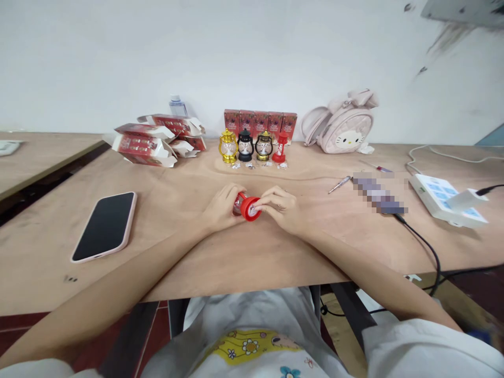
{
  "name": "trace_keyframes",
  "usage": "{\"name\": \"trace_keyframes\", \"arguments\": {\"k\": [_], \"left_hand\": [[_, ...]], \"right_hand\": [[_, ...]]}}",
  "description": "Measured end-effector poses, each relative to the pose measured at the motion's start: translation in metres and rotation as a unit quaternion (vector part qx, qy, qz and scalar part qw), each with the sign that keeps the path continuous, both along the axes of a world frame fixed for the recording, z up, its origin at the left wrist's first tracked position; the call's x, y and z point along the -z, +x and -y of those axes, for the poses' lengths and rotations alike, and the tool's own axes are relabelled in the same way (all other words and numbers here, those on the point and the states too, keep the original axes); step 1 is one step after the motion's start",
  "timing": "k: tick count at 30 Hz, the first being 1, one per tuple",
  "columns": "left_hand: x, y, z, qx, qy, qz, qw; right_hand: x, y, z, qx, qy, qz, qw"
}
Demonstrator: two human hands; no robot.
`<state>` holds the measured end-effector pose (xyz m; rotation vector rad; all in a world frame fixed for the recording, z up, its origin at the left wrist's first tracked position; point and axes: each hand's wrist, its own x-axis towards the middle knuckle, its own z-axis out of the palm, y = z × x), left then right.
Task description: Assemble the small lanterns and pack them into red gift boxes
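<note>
A small red toy lantern [246, 206] lies on its side between my two hands, just above the wooden table [252, 252]. My left hand [222, 207] is wrapped round its clear body. My right hand [280, 207] pinches at its red base with closed fingers. Behind them stand a gold lantern [228, 146], a black lantern [245, 145], a black and gold lantern [263, 146] and a red lantern [280, 147] in a row, with tiny silvery parts [260, 165] in front of them.
A black phone [105, 226] in a pink case lies at the left. Opened red boxes [151, 139] and upright red boxes [260, 122] sit at the back. A pink bag [342, 128], a screwdriver [339, 184], a white power strip [443, 199] and a black cable [425, 247] are at the right.
</note>
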<state>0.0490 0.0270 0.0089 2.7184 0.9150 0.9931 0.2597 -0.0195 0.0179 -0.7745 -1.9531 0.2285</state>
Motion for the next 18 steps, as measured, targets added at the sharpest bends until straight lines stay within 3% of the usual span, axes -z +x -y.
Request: {"name": "trace_keyframes", "arguments": {"k": [7, 18], "left_hand": [[0.0011, 0.0002, -0.0003, 0.001, 0.015, 0.009, 1.0], [0.0016, -0.0007, -0.0015, 0.016, 0.034, 0.007, 0.999]], "right_hand": [[0.0038, 0.0004, -0.0006, 0.011, -0.018, -0.001, 1.0], [0.0008, -0.0041, 0.0054, 0.029, 0.061, 0.021, 0.997]]}}
